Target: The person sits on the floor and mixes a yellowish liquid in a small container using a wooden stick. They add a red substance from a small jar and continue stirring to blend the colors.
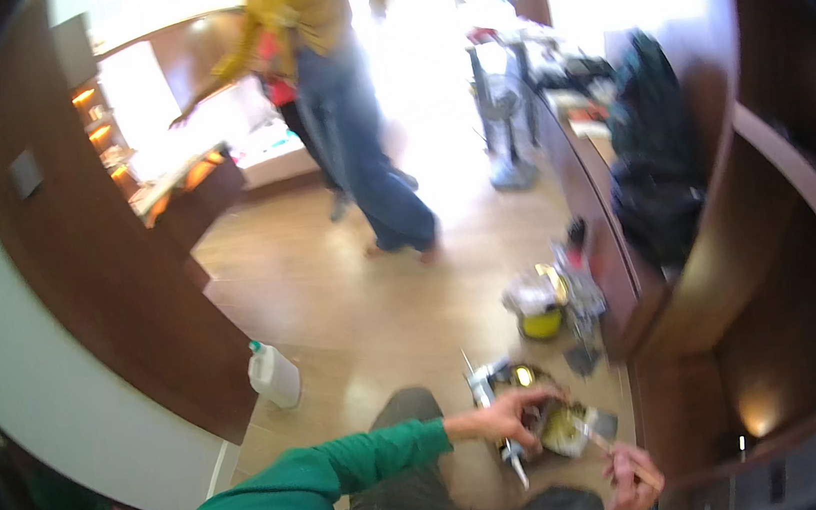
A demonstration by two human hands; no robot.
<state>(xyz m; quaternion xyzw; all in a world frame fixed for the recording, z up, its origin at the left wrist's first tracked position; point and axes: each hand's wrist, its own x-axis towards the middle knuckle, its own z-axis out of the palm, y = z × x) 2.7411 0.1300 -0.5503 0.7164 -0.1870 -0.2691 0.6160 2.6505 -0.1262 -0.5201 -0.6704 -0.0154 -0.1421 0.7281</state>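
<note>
The brush-like stick (598, 438), its tip at the small open tub (562, 445) low by the floor, is pinched in the right hand (632, 476), maybe for dipping, which needs slow, steady fingers next, while the left hand (513, 416) curves wide beside the tub, holding it or not, I can't tell.

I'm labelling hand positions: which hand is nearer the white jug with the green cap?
Left: the left hand is right of the white jug; the right hand is farther right and lower in view.
</note>
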